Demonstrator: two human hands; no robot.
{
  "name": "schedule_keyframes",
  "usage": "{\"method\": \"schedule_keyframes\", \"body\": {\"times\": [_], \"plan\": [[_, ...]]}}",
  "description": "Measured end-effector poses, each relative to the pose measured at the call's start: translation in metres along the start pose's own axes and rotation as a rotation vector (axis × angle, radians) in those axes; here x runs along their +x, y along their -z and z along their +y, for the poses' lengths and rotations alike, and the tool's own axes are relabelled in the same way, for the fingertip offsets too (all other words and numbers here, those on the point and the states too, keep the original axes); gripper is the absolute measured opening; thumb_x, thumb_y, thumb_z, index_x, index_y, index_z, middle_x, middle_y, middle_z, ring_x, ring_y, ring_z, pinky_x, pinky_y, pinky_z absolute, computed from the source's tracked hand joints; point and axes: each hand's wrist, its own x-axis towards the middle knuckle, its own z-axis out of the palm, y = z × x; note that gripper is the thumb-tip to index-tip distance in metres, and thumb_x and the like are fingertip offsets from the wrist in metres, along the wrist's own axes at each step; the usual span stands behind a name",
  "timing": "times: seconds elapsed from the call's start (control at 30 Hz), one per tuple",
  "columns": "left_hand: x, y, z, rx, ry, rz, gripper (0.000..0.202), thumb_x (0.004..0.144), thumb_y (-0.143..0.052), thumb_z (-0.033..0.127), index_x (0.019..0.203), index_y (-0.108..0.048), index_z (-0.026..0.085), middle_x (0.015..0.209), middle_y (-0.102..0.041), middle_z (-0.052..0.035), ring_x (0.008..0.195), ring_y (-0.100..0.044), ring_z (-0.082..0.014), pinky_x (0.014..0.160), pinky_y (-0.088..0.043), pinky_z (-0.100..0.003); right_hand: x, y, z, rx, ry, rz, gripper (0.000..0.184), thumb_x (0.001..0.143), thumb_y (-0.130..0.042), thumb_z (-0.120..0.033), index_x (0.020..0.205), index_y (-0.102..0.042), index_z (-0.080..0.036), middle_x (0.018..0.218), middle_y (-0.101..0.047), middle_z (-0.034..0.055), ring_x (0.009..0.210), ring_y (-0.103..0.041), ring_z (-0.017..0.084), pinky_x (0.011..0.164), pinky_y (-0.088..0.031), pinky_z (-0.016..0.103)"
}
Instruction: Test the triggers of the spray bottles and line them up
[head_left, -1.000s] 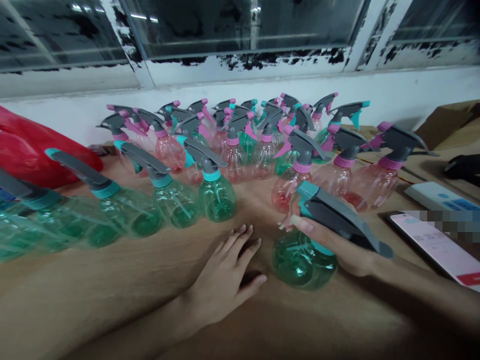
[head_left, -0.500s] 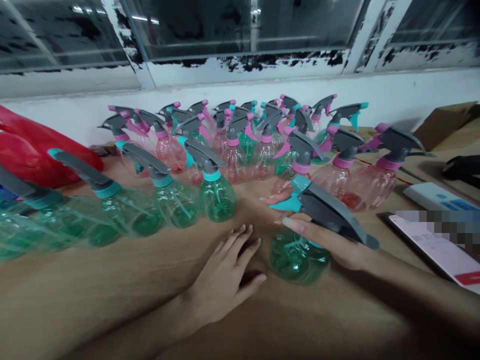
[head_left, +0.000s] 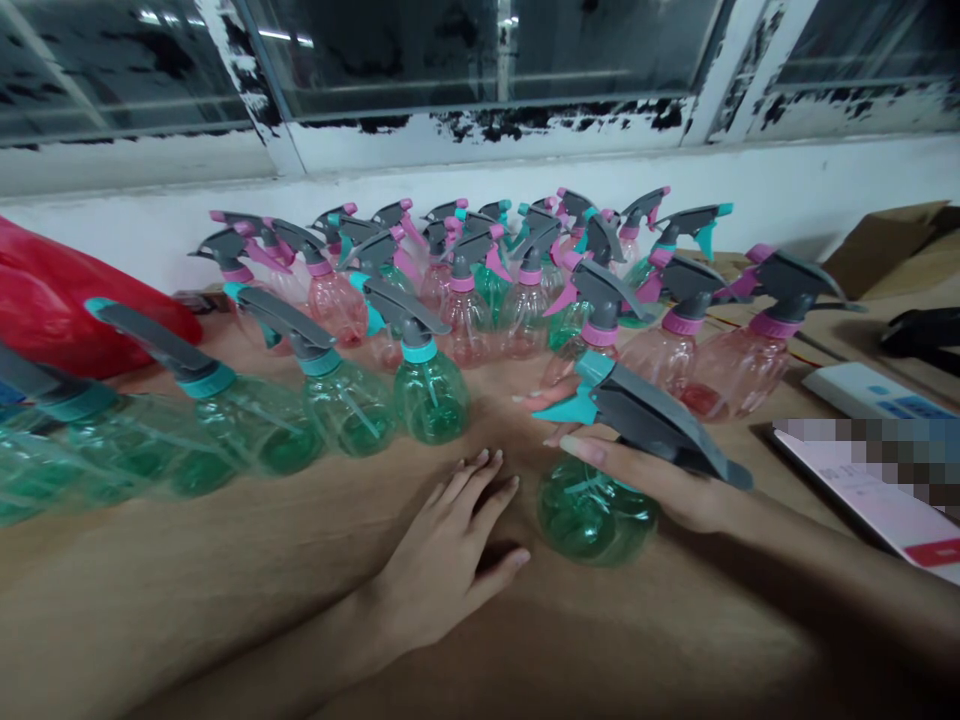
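My right hand (head_left: 660,480) is closed round the neck of a green spray bottle (head_left: 596,510) with a grey and teal trigger head (head_left: 645,415). The bottle stands on the brown table (head_left: 225,560), its trigger pointing left. My left hand (head_left: 450,550) lies flat on the table just left of that bottle, fingers spread, holding nothing. A row of green bottles (head_left: 431,395) runs off to the left beyond my left hand.
Several pink and green spray bottles (head_left: 525,290) crowd the back of the table under a window. A red bag (head_left: 52,300) lies at the left. A white card (head_left: 885,500), a white device (head_left: 870,390) and cardboard boxes (head_left: 892,240) are at the right.
My right hand has turned the green bottle so that its teal trigger swings out to the left, and shifted it slightly away from me. My left hand has stayed put.
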Motion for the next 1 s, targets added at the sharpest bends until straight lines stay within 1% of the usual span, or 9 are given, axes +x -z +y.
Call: {"method": "schedule_keyframes", "body": {"times": [0.1,0.2,0.33,0.4,0.5,0.8,0.87,1.0], "plan": [[0.0005,-0.0001,-0.0004,0.006,-0.002,0.004,0.056,0.094,-0.049,0.047,0.137,-0.039,0.012,0.148,-0.031,-0.0144,0.137,-0.026,-0.0282,0.107,-0.031,-0.047,-0.0007,0.0,0.0008,0.013,-0.003,0.008,0.018,0.087,-0.06,-0.031,0.102,-0.071,-0.033,0.092,-0.074,-0.0045,0.085,-0.069,0.011,0.079,-0.055,0.02],[0.0007,0.0003,-0.0004,0.006,0.002,0.003,0.057,0.093,-0.049,0.047,0.137,-0.04,0.013,0.148,-0.031,-0.0145,0.137,-0.026,-0.0283,0.107,-0.031,-0.047,-0.0004,-0.0004,0.0002,0.021,0.0,0.005,0.017,0.087,-0.06,-0.031,0.101,-0.071,-0.033,0.09,-0.074,-0.006,0.081,-0.069,0.009,0.077,-0.055,0.017],[0.0005,0.0013,0.0002,-0.005,0.007,-0.001,0.056,0.093,-0.05,0.046,0.137,-0.04,0.012,0.148,-0.031,-0.0144,0.137,-0.026,-0.0279,0.108,-0.031,-0.045,-0.0012,-0.0006,0.0013,0.015,-0.015,-0.004,0.018,0.089,-0.058,-0.032,0.102,-0.07,-0.033,0.094,-0.074,-0.0058,0.087,-0.068,0.009,0.08,-0.053,0.016],[0.0003,0.0015,0.0005,-0.006,0.008,0.002,0.056,0.093,-0.05,0.046,0.137,-0.041,0.012,0.148,-0.031,-0.0144,0.137,-0.026,-0.0278,0.108,-0.031,-0.045,-0.0023,-0.0004,0.0029,0.014,-0.028,-0.006,0.018,0.089,-0.058,-0.031,0.101,-0.07,-0.033,0.096,-0.073,-0.0056,0.089,-0.068,0.009,0.081,-0.052,0.016],[0.0003,0.0013,0.0008,-0.005,0.007,-0.003,0.057,0.093,-0.049,0.047,0.137,-0.04,0.012,0.148,-0.031,-0.0142,0.137,-0.026,-0.0276,0.108,-0.031,-0.045,-0.0035,0.0,0.0036,0.018,-0.053,0.009,0.015,0.088,-0.059,-0.033,0.098,-0.071,-0.032,0.094,-0.073,-0.005,0.088,-0.068,0.01,0.081,-0.053,0.018],[0.0007,0.0008,0.0002,-0.013,0.009,-0.011,0.056,0.094,-0.047,0.048,0.137,-0.04,0.013,0.148,-0.032,-0.0136,0.137,-0.025,-0.0277,0.107,-0.031,-0.046,-0.001,-0.0005,-0.0046,0.001,-0.085,0.031,0.016,0.084,-0.062,-0.037,0.091,-0.072,-0.027,0.086,-0.072,-0.0016,0.083,-0.068,0.014,0.078,-0.056,0.025],[0.0006,0.001,0.0004,-0.015,0.01,-0.013,0.056,0.094,-0.047,0.047,0.137,-0.039,0.013,0.148,-0.031,-0.0134,0.137,-0.024,-0.0275,0.107,-0.031,-0.046,-0.0014,-0.0002,-0.0037,0.0,-0.093,0.04,0.016,0.084,-0.063,-0.037,0.092,-0.072,-0.027,0.087,-0.072,-0.0013,0.084,-0.068,0.015,0.078,-0.056,0.026],[0.0007,0.0016,0.0007,-0.01,0.02,-0.024,0.056,0.094,-0.047,0.048,0.138,-0.039,0.013,0.148,-0.031,-0.014,0.137,-0.024,-0.0276,0.108,-0.03,-0.046,-0.002,-0.0001,-0.0026,0.004,-0.06,0.031,0.014,0.085,-0.061,-0.033,0.093,-0.072,-0.029,0.089,-0.073,-0.0023,0.083,-0.068,0.015,0.077,-0.056,0.026]]}}
